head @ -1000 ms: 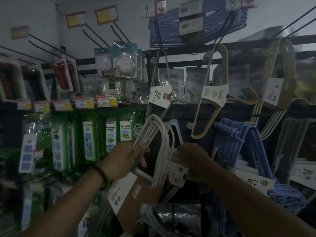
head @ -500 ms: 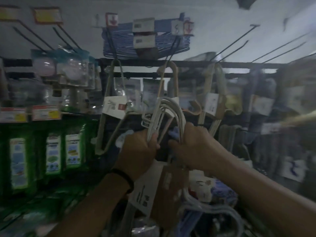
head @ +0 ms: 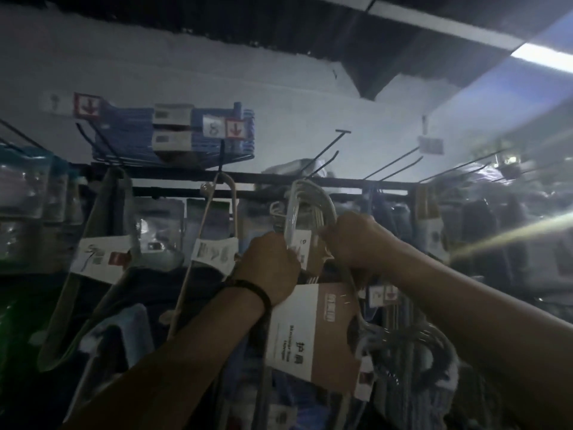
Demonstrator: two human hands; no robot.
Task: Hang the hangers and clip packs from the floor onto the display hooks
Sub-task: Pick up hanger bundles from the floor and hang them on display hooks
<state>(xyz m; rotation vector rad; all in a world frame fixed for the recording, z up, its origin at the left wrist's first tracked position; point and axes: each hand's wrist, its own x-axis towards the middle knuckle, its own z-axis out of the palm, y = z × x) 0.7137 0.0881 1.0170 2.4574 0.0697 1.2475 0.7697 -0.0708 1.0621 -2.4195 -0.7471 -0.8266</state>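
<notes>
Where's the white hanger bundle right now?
Centre of the head view: the white hanger bundle is gripped by the left hand and right hand, up at the black rail, right of the beige hanger.

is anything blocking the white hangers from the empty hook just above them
Nothing visible does. The white hanger bundle, gripped by the left hand and right hand, sits just below the empty hook, which carries no stock.
</notes>
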